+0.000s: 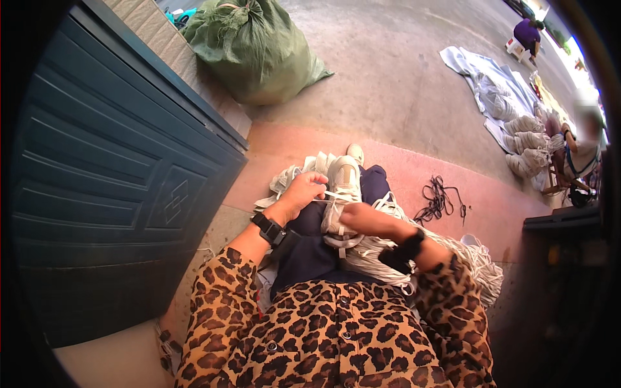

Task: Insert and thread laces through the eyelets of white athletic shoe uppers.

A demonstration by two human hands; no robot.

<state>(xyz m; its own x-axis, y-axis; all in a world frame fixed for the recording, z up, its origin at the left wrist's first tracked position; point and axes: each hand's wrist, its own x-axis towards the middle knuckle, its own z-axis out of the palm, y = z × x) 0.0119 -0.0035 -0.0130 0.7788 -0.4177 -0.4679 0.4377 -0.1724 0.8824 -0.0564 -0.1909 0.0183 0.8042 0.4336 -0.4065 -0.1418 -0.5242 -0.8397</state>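
Head | left hand (304, 193): pinching white lace (336, 195) | right hand (370, 220): blurred, over shoe (343, 178)

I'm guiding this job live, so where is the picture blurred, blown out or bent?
Head view: the right hand looks smeared, probably by motion, while the left hand is clearer; head view: glare whitens the upper-right edge, and the lower right is dim; head view: the far edge of the pink floor strip curves.

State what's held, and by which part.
The left hand pinches a white lace by a stretch beside the nearer shoe; the right hand is too blurred to tell.
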